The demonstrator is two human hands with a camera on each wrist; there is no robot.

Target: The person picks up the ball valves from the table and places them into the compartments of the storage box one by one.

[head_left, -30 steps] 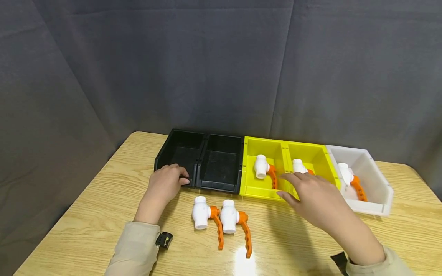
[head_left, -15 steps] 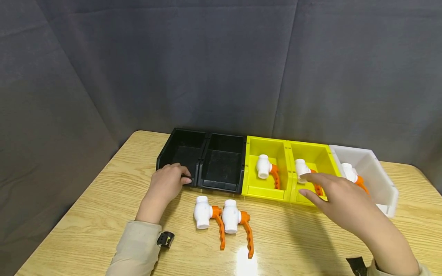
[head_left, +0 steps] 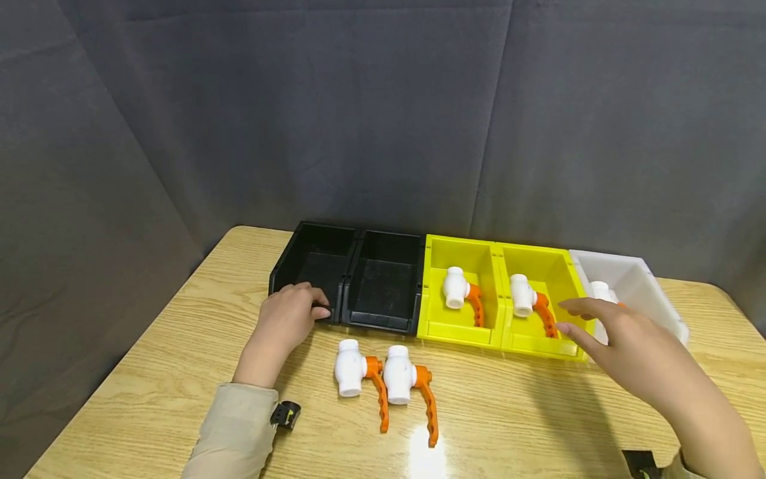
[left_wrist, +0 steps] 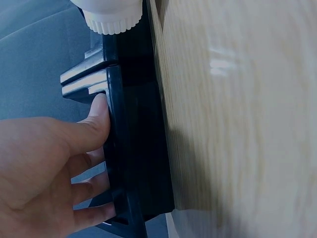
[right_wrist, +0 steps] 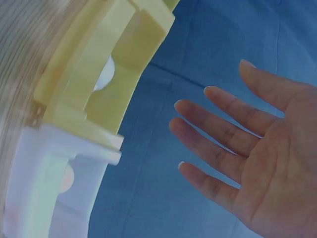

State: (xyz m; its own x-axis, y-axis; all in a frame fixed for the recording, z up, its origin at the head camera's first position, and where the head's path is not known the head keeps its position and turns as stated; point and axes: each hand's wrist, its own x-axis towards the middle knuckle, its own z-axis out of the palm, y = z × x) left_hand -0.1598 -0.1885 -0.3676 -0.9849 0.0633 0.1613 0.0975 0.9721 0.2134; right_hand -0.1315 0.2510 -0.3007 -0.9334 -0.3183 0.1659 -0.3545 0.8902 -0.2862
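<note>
My left hand (head_left: 290, 316) rests on the front rim of the leftmost black bin (head_left: 320, 247); in the left wrist view its thumb and fingertips (left_wrist: 100, 106) touch that rim. My right hand (head_left: 637, 346) hovers in front of the right yellow bin (head_left: 541, 261) and the white bin (head_left: 655, 293). Its fingers are spread, and nothing lies in the palm (right_wrist: 277, 163). Two white ball valves with orange handles, a left one (head_left: 349, 368) and a right one (head_left: 399, 374), lie side by side on the table. Another ball valve (head_left: 522, 295) sits in the right yellow bin.
The left yellow bin (head_left: 437, 251) holds a ball valve (head_left: 456, 289). A further valve (head_left: 600, 291) in the white bin is partly hidden by my right hand. The second black bin (head_left: 383, 286) adjoins the yellow ones. A grey curtain (head_left: 371, 120) hangs behind the table (head_left: 179, 352).
My right hand has moved right, away from the valve in the right yellow bin, uncovering it. My left hand stays on the black bin's rim.
</note>
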